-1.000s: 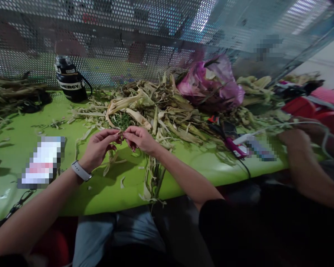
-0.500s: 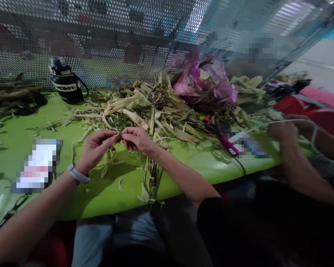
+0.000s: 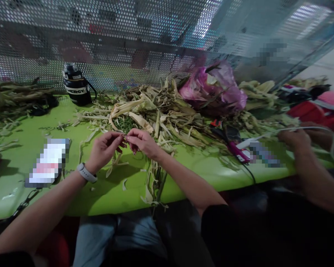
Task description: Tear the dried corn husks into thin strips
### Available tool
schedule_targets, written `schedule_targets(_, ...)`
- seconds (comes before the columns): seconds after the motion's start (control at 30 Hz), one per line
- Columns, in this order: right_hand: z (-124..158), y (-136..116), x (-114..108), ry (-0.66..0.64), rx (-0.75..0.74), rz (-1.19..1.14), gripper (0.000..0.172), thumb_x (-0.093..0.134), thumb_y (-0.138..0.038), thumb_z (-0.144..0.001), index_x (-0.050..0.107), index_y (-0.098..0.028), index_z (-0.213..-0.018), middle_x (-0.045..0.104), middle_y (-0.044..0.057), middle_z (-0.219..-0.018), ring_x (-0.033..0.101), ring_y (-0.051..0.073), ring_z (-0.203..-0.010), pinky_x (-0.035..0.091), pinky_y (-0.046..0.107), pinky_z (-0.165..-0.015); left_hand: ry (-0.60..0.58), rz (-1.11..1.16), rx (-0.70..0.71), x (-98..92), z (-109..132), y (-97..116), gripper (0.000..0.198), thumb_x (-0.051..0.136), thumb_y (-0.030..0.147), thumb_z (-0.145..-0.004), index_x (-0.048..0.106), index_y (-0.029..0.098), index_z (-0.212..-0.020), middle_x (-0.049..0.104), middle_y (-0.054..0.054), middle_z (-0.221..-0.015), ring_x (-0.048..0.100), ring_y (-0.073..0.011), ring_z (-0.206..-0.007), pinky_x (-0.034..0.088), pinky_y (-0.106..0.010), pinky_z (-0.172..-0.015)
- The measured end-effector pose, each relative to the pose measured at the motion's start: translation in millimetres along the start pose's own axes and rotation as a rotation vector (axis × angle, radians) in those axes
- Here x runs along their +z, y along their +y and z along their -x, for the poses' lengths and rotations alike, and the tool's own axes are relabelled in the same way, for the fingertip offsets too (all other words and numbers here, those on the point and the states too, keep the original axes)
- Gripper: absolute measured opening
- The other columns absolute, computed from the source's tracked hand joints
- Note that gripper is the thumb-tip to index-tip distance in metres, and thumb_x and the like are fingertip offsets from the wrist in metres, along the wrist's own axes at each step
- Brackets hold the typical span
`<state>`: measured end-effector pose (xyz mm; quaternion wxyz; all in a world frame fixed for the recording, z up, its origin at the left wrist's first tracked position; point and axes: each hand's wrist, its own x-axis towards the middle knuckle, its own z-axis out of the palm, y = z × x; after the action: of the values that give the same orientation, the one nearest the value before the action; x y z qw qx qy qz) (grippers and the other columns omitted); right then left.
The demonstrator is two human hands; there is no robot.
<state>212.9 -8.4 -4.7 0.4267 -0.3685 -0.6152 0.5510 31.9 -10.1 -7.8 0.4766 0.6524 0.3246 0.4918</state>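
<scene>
My left hand (image 3: 105,149), with a pale band (image 3: 86,173) on the wrist, has its thumb and fingertips pinched together. Facing it, my right hand (image 3: 142,142) is pinched too, the fingertips of both hands almost meeting. Whatever sits between the fingers is too small to make out. Just beyond the hands lies a heap of dry, straw-coloured husks and stalks (image 3: 167,115), with a tuft of thin green strands (image 3: 125,123) at its near side. Pale strips (image 3: 153,185) hang below my right hand towards the edge of the green table (image 3: 105,202).
A black bottle (image 3: 77,89) stands at the back left by a perforated metal panel (image 3: 144,48). A phone (image 3: 48,161) lies left of my forearm. Behind the heap sits a pink plastic bag (image 3: 214,89). At right, a co-worker's hands (image 3: 297,139) are near a white cable (image 3: 320,129).
The view has shifted slightly left, so things appear further right. My hands stay pinched close together, and the small bit seen between them earlier is now hard to see.
</scene>
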Motion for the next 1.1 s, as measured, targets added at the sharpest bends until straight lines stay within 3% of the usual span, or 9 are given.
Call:
schedule_targets(0.17,1,11,0,0.098,-0.154,0.312,0.027,0.059,-0.047,-0.089,0.052,-0.020,-0.084,0.053,-0.006,-0.063,0.050,0.007,-0.050,0.041,0.021,-0.049,0.016,0.107,-0.109,2.6,-1,1,0.037,0.073,0.046,-0.083,0.065,0.011,-0.093,0.070,-0.003,-0.072,0.068,-0.0122,-0.062,0.058,-0.022,-0.055)
schedule_targets(0.3,3,13,2,0.123,-0.242,0.478,0.030,0.051,-0.048,-0.095,0.049,-0.021,-0.083,0.050,-0.005,-0.062,0.049,0.009,-0.051,0.037,0.023,-0.051,-0.007,0.069,-0.100,2.7,0,2,0.038,0.070,0.049,-0.085,0.064,0.012,-0.091,0.070,-0.004,-0.072,0.067,-0.0125,-0.062,0.057,-0.022,-0.054)
schedule_targets(0.53,4,12,4,0.091,-0.169,0.408,0.032,0.048,-0.052,-0.095,0.047,-0.023,-0.083,0.053,-0.005,-0.061,0.053,0.011,-0.050,0.042,0.024,-0.051,-0.061,-0.030,-0.020,-0.3,1,-2,0.034,0.064,0.048,-0.091,0.061,0.014,-0.092,0.070,-0.005,-0.073,0.068,-0.0138,-0.063,0.058,-0.023,-0.053)
schedule_targets(0.7,0,18,-1,0.058,-0.097,0.303,0.037,0.052,-0.058,-0.091,0.047,-0.023,-0.083,0.053,-0.006,-0.061,0.052,0.010,-0.046,0.042,0.023,-0.046,-0.120,-0.130,0.077,-3.7,0,-10,0.026,0.061,0.039,-0.094,0.062,0.014,-0.103,0.071,-0.006,-0.079,0.072,-0.0146,-0.069,0.057,-0.022,-0.055)
schedule_targets(0.8,-1,20,-2,0.092,-0.118,0.329,0.034,0.051,-0.056,-0.092,0.048,-0.022,-0.085,0.053,-0.006,-0.062,0.051,0.010,-0.048,0.042,0.022,-0.047,-0.117,-0.054,0.031,-3.4,-1,-8,0.026,0.064,0.037,-0.092,0.062,0.013,-0.103,0.071,-0.005,-0.079,0.071,-0.0144,-0.068,0.055,-0.021,-0.053)
schedule_targets(0.97,3,20,-4,0.216,-0.338,0.578,0.023,0.053,-0.043,-0.096,0.054,-0.020,-0.097,0.059,-0.001,-0.074,0.056,0.011,-0.061,0.046,0.024,-0.059,-0.023,0.178,-0.195,-0.7,-3,0,0.021,0.072,0.030,-0.085,0.065,0.014,-0.095,0.068,-0.001,-0.073,0.067,-0.0103,-0.060,0.050,-0.019,-0.051)
schedule_targets(1.1,2,26,-8,0.187,-0.630,0.832,0.026,0.051,-0.038,-0.099,0.061,-0.019,-0.115,0.067,0.009,-0.100,0.064,0.016,-0.087,0.053,0.029,-0.078,0.009,0.360,-0.360,-1.4,-7,0,0.012,0.075,0.022,-0.081,0.066,0.014,-0.084,0.065,0.000,-0.070,0.059,-0.0058,-0.053,0.044,-0.016,-0.047)
